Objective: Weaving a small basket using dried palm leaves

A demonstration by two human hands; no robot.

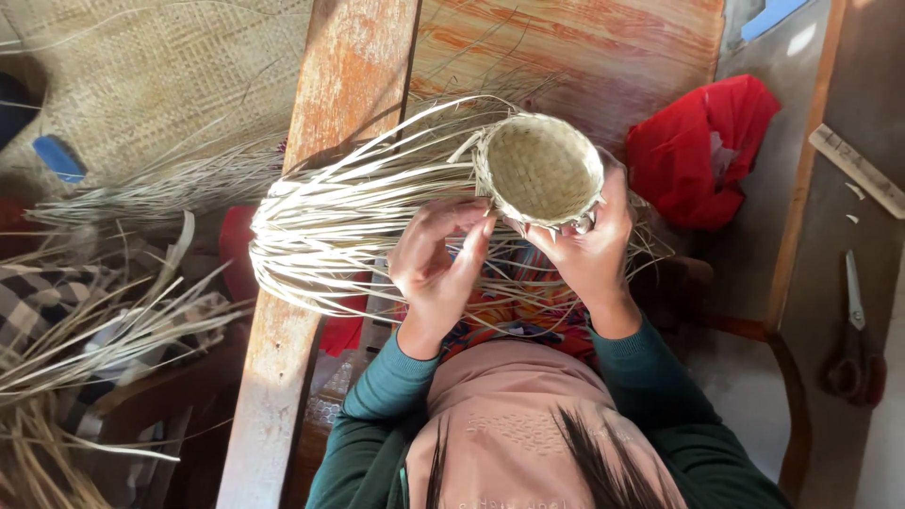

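Note:
A small round woven basket (539, 168) of pale straw is held in front of me, its open mouth facing the camera. My right hand (589, 247) grips its lower right rim. At the lower left rim, my left hand (438, 256) pinches a loose strip with its fingers bent. Many long unwoven strips (330, 226) run from the basket and curve away to the left in a big loop over a wooden plank (325, 141).
A red plastic bag (702, 151) lies right of the basket. Scissors (853, 339) and a wooden ruler (856, 170) lie on the floor at the far right. Loose straw strips (85, 339) are piled at the left beside a woven mat (141, 75) and a blue object (58, 157).

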